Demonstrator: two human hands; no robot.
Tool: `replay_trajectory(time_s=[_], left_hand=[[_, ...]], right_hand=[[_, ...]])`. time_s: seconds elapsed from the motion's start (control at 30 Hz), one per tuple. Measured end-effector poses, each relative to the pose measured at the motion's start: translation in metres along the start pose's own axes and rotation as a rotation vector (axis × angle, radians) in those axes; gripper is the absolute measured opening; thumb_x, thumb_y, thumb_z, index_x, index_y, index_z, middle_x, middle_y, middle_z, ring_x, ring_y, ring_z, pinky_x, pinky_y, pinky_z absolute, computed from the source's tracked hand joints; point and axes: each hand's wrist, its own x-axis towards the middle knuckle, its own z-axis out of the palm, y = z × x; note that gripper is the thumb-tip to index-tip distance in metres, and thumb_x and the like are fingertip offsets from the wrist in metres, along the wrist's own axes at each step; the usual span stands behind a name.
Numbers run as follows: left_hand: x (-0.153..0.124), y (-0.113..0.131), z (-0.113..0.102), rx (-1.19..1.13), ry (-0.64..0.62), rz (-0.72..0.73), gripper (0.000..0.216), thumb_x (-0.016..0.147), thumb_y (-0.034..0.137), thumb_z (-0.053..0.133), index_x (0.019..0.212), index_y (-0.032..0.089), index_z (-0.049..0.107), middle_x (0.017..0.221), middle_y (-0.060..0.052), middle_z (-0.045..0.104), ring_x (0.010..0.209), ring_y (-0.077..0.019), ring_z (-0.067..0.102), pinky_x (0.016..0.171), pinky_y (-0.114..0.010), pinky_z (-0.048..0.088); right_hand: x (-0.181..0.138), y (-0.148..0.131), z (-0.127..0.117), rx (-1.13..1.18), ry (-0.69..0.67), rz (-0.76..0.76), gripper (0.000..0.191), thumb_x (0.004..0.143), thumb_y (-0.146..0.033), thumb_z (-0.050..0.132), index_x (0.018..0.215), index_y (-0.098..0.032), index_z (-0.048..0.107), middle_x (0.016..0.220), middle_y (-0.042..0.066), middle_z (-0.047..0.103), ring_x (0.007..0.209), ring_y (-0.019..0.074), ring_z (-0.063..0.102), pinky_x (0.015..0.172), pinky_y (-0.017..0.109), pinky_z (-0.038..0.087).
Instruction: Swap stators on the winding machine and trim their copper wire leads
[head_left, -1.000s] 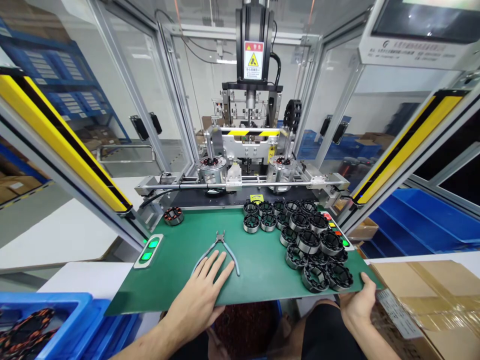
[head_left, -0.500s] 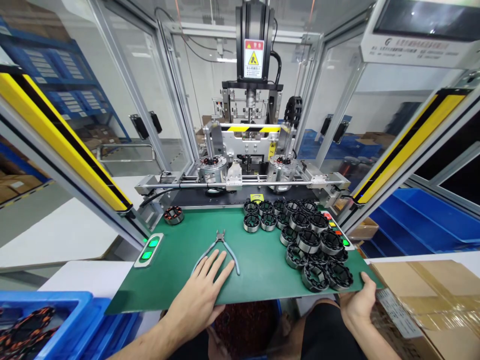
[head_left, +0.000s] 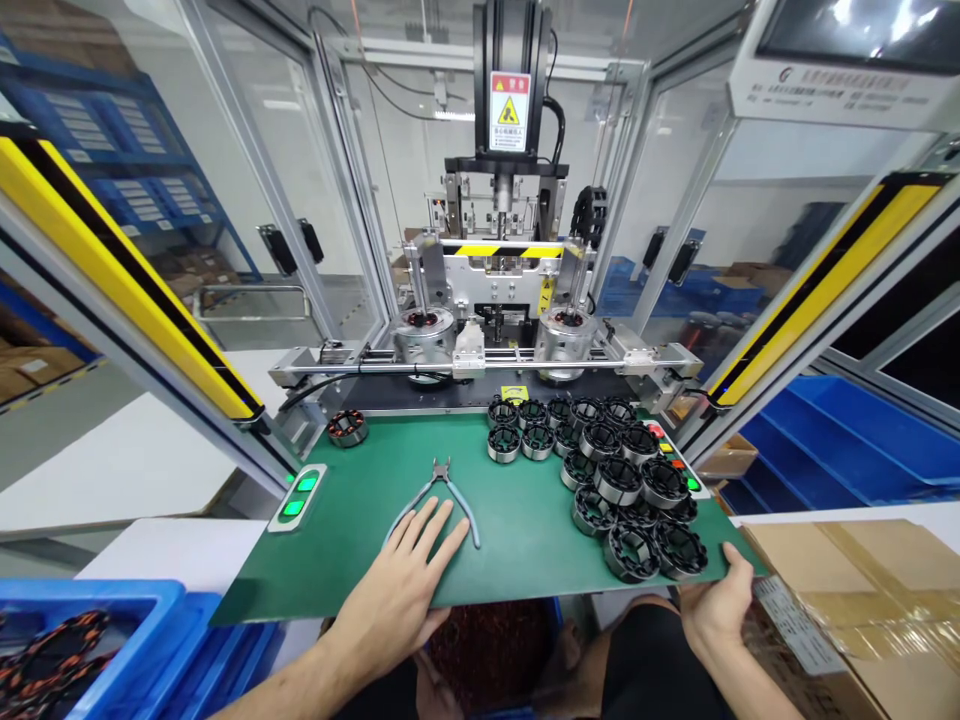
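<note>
My left hand (head_left: 405, 565) lies palm down on the green worktop (head_left: 315, 570), fingers spread over the handles of a pair of cutting pliers (head_left: 469, 515). The pliers' jaws point away from me, with the handles splayed apart. At the worktop's front right corner my right hand (head_left: 716, 600) grips the edge, thumb on top and its other fingers hidden below. Near it stand several black-and-silver stator cores (head_left: 632, 553), some stacked on others. A stator with copper windings (head_left: 347, 428) sits alone at the far left.
Behind the worktop, a machine holds wound stators in a left fixture (head_left: 424, 335) and a right fixture (head_left: 564, 338). Yellow light-curtain posts (head_left: 142, 290) flank the opening. Green-lit buttons (head_left: 298, 498) sit at left. A blue bin (head_left: 142, 610) and a cardboard box (head_left: 840, 570) stand beside me.
Both hands, the pliers and the loose stators stay where they were. The metal sleeves of the two machine fixtures look different, with their earlier openings less visible. Bright reflections now show on the upper-right screen.
</note>
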Motion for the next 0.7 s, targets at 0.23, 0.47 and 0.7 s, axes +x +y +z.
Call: replay_trajectory(time_s=[0.23, 0.47, 0.7], left_hand=[[-0.001, -0.002, 0.003, -0.004, 0.038, 0.013, 0.099, 0.082, 0.026, 0.074, 0.173, 0.026, 0.036, 0.177, -0.018, 0.039, 0.164, -0.0436, 0.035, 0.134, -0.062, 0.029], [0.0, -0.001, 0.001, 0.003, 0.022, 0.009, 0.097, 0.083, 0.027, 0.074, 0.172, 0.025, 0.037, 0.177, -0.019, 0.039, 0.165, -0.0433, 0.035, 0.133, -0.063, 0.031], [-0.001, -0.001, 0.004, 0.001, 0.032, 0.001, 0.098, 0.081, 0.028, 0.076, 0.172, 0.025, 0.038, 0.176, -0.019, 0.04, 0.165, -0.0438, 0.034, 0.132, -0.064, 0.033]], right_hand=[[0.003, 0.001, -0.002, -0.007, -0.011, -0.03, 0.042, 0.076, -0.045, 0.066, 0.112, -0.023, 0.07, 0.122, 0.0, 0.076, 0.125, 0.0232, 0.067, 0.11, 0.038, 0.058], [-0.011, -0.007, 0.009, 0.064, 0.037, 0.016, 0.042, 0.076, -0.041, 0.068, 0.114, -0.024, 0.072, 0.125, -0.003, 0.078, 0.132, 0.0217, 0.066, 0.128, 0.039, 0.041], [-0.013, -0.009, 0.011, 0.065, 0.02, 0.022, 0.043, 0.075, -0.041, 0.068, 0.115, -0.025, 0.072, 0.125, -0.004, 0.078, 0.134, 0.022, 0.065, 0.13, 0.041, 0.04]])
